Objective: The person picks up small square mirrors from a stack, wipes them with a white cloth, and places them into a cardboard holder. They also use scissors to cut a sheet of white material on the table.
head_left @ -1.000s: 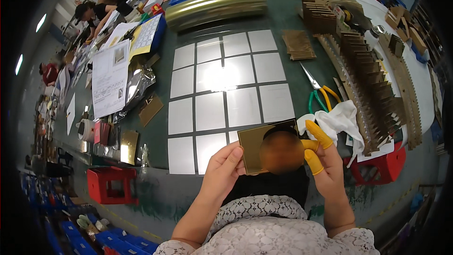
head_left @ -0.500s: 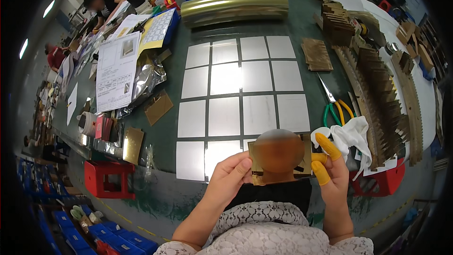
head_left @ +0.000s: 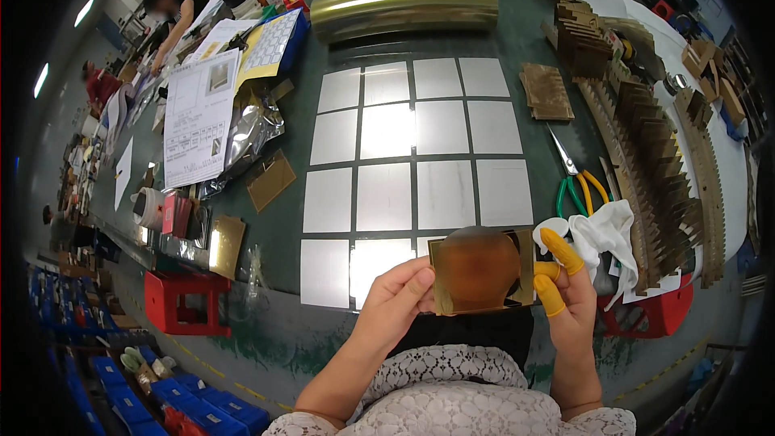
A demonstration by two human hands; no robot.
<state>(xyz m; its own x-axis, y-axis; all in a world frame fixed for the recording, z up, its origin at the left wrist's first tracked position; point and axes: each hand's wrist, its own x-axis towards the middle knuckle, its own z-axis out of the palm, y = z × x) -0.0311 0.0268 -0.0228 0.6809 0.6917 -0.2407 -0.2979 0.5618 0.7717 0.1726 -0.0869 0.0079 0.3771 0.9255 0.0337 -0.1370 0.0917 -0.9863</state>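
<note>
A glossy gold-brown rectangular plate (head_left: 479,276) is held up at the front edge of the table, a dark blurred reflection across its surface. My left hand (head_left: 397,297) pinches its left edge between thumb and fingers. On the opposite edge, my right hand (head_left: 568,291) grips it with fingers in yellow finger cots. Beyond the plate, silvery square sheets (head_left: 392,198) lie in rows on the green table; my hands and the plate cover part of the nearest row. Beside my right hand are white cloth gloves (head_left: 607,234).
Scissors (head_left: 565,163) with green and yellow handles lie right of the sheets, near a stack of brown plates (head_left: 546,91). Toothed racks (head_left: 638,137) line the right side. A gold-green roll (head_left: 404,10) lies at the back. Papers (head_left: 198,125) and a red stool (head_left: 186,304) are left.
The plate has tilted slightly in my hands, and the reflection on it has changed shape. Both hands keep their grip. At the far left, a co-worker's arm has reached out along the table.
</note>
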